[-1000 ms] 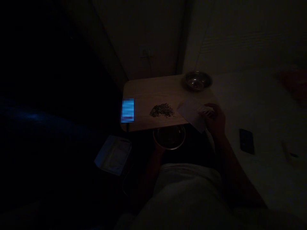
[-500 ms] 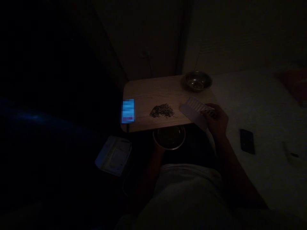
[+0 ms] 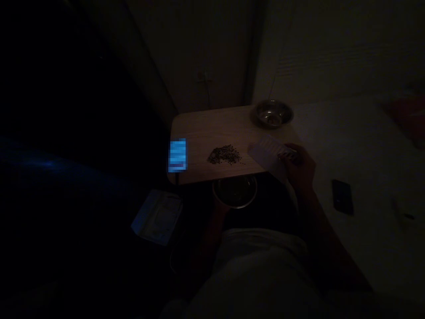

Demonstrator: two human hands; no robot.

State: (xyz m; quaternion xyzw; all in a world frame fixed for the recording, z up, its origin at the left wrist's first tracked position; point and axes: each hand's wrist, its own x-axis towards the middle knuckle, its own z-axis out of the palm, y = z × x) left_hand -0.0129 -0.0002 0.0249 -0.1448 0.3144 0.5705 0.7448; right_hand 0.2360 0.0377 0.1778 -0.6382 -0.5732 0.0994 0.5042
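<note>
In the dim head view, my right hand (image 3: pixel 300 166) grips a pale flat piece with a row of slots (image 3: pixel 267 153) at the right side of a small wooden table (image 3: pixel 192 126); its exact kind is unclear. To its left a loose pile of small dark grains (image 3: pixel 226 154) lies on the tabletop. Just below the table's near edge, my left hand (image 3: pixel 222 209) holds a metal bowl (image 3: pixel 235 207) by its underside and side. Most of its fingers are hidden behind the bowl. The bowl's contents are too dark to make out.
A second metal bowl (image 3: pixel 274 114) stands at the table's far right corner. At the left edge is a lit, blurred screen (image 3: pixel 177 155). Below left sits a pale box-like container (image 3: pixel 157 217). A dark phone (image 3: pixel 342 196) lies on the pale surface to the right.
The view has shifted very slightly. Both hands, the bowl, the slotted piece and the grain pile stay in nearly the same places.
</note>
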